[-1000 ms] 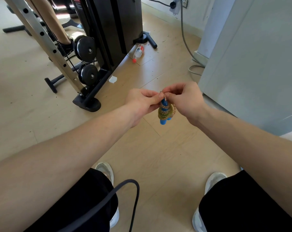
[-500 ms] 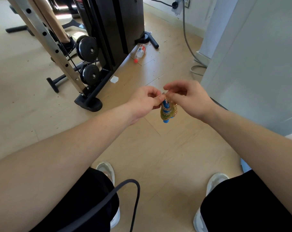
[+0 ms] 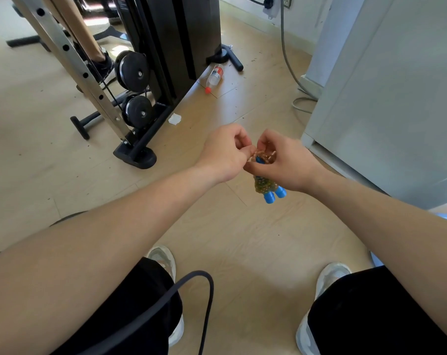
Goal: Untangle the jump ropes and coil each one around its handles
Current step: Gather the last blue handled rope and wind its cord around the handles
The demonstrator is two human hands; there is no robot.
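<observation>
Person stood on wood floor (image 3: 242, 239), both arms extended forward.
Jump rope (image 3: 265, 185) held in mid-air between hands, above floor, ahead of feet.
Beaded rope wound round two blue handles (image 3: 274, 196), handle ends pointing down.
Right hand (image 3: 289, 165) clenched round upper part of bundle.
Left hand (image 3: 223, 152) pinched strand at bundle top, fingers curled, touching right hand.
Black cord (image 3: 209, 285) looped by left leg.
Plastic bottle (image 3: 214, 76) lay on floor beside gym machine (image 3: 166, 47).
White cabinet (image 3: 396, 98) stood at right.

Plastic bottle (image 3: 214, 77) on floor (image 3: 242, 239) beside black gym machine (image 3: 176, 47); grey cable (image 3: 286, 55) by white cabinet (image 3: 396, 98)
</observation>
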